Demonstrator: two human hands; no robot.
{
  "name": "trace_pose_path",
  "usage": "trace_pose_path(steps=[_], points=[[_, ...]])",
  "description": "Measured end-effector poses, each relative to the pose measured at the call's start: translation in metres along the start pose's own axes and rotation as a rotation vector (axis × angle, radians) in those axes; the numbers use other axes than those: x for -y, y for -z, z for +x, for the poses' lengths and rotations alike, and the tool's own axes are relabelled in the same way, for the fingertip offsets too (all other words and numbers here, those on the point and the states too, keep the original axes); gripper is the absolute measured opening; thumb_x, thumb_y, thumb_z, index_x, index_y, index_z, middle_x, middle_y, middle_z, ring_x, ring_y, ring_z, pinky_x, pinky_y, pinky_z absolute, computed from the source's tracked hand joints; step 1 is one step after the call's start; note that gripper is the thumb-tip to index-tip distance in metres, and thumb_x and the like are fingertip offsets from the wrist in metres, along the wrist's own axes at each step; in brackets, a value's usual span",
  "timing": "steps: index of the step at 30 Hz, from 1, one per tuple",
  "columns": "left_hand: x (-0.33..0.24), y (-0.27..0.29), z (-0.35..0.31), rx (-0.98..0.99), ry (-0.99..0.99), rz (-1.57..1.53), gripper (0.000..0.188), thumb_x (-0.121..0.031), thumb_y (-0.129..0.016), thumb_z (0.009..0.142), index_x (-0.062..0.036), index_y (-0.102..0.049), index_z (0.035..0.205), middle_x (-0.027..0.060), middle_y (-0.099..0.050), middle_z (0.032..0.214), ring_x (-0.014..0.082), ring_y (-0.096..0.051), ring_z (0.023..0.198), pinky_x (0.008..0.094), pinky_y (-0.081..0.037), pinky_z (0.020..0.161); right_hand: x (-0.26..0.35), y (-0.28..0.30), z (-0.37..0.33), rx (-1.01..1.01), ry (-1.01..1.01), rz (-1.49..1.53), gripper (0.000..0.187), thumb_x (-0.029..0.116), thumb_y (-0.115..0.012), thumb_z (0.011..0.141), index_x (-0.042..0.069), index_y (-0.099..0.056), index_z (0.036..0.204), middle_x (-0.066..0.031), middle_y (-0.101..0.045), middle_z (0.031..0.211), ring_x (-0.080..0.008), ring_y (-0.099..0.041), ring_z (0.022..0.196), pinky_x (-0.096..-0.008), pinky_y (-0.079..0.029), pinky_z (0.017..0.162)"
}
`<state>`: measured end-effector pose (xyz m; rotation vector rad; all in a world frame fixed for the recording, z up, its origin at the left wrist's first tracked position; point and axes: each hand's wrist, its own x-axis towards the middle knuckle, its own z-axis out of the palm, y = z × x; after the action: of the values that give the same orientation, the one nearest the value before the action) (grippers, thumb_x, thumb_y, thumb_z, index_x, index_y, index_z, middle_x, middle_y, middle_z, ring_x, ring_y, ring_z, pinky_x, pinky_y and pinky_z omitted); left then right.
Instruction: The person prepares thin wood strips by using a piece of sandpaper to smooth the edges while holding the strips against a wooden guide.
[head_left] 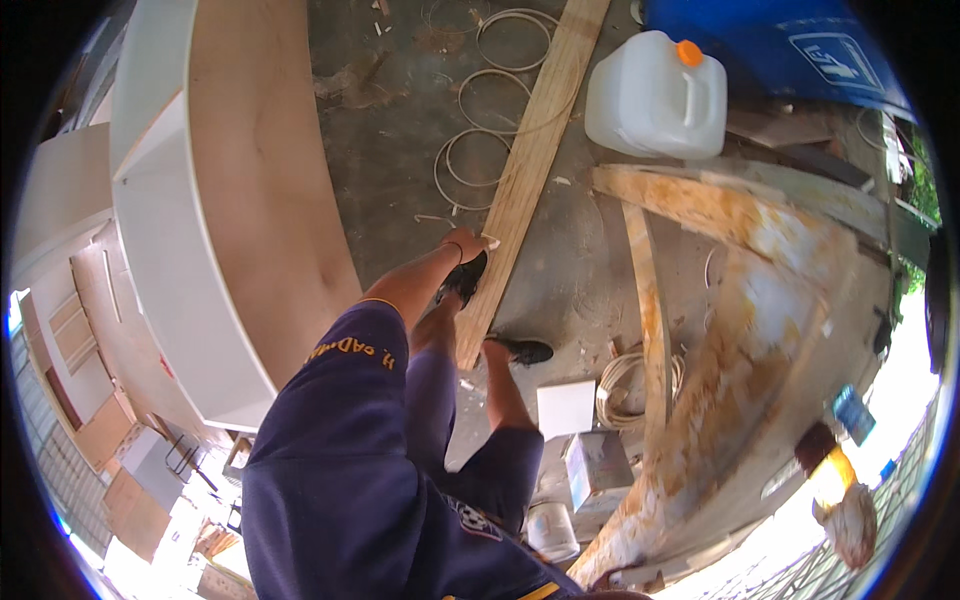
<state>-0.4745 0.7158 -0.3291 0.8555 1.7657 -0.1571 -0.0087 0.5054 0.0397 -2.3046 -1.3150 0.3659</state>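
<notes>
My left hand reaches down at the middle of the view, just above my black shoe. Its fingers are closed, and a small white end of a thin strip shows beyond them. A thin pale strip lies in several loose loops on the floor ahead of the hand, partly across a long wooden plank. The plank runs beneath the hand and shoe. My right hand is out of the picture.
On the left stands a large white cabinet with a bare wood panel. A white jerrycan with an orange cap is at far right. Stained boards lean on the right. A coil of hose and a box sit near my feet.
</notes>
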Motion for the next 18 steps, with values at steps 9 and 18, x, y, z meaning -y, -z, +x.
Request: trace_pose_path(steps=[9,18], points=[[0.096,-0.042,0.213,-0.287,0.281,-0.103,0.046,-0.03,-0.052,0.088,-0.0061,-0.05,0.127,0.0204,-0.05,0.127,0.0347,-0.05,0.116,0.0425,-0.043,0.096,-0.007,-0.176,-0.02,0.299,-0.367,0.23,0.055,0.007,-0.068,0.073,0.003,-0.038,0.119,-0.0168,-0.047,0.12,-0.03,-0.053,0.108,-0.0406,-0.048,0.09],[0.106,-0.041,0.238,-0.519,0.505,-0.446,0.038,-0.018,-0.058,0.084,-0.0064,-0.056,0.12,0.0208,-0.053,0.121,0.0336,-0.053,0.111,0.0435,-0.043,0.092,-0.027,-0.222,-0.037,0.312,-0.493,0.237,0.054,0.013,-0.067,0.073,0.005,-0.041,0.12,-0.0144,-0.048,0.122,-0.0286,-0.053,0.109,-0.0409,-0.048,0.091]])
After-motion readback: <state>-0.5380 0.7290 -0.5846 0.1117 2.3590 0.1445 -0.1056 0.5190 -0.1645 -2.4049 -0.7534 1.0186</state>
